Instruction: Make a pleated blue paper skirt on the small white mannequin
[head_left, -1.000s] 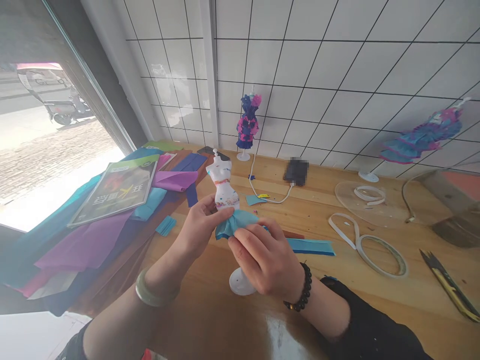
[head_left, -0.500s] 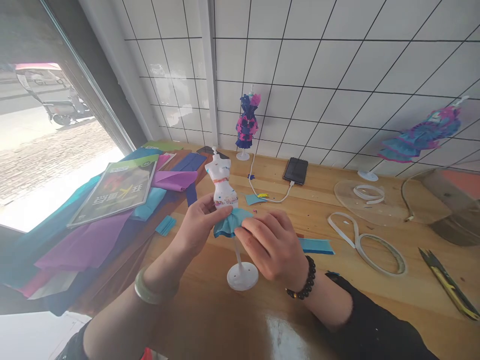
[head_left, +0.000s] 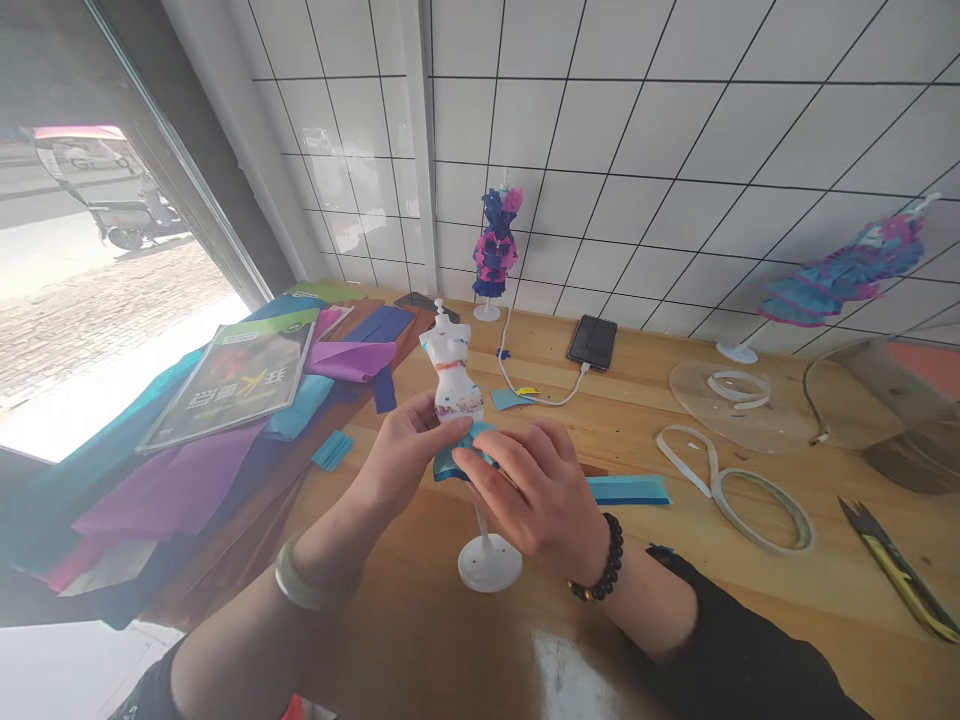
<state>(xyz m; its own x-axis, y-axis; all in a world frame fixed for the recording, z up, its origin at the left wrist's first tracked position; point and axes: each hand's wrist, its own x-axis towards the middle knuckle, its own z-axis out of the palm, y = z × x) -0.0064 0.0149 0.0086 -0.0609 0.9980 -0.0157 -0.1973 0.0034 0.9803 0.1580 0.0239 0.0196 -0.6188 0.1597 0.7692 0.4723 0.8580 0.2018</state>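
A small white dress-form mannequin (head_left: 454,375) stands on a round white base (head_left: 490,563), leaning slightly. Around its lower end sits a pleated light-blue paper skirt (head_left: 448,464) with a darker blue hem. My left hand (head_left: 405,445) is closed at the mannequin's hip, its thumb pressing the top of the skirt. From the right, my right hand (head_left: 532,480) has its fingers bent over the skirt's front, and they cover part of it. Beside that hand lies a light-blue strip (head_left: 628,490) with a dark edge.
Coloured paper sheets (head_left: 172,480) and a magazine (head_left: 232,380) are piled at left. A phone (head_left: 592,342) charges near the wall. At right lie a tape roll (head_left: 765,510) and yellow-black snips (head_left: 896,565). Two dressed mannequins (head_left: 495,245) stand at the back.
My right hand's fingers have moved left across the skirt's front and now hide more of it. The mannequin has shifted slightly right and stands a little more upright.
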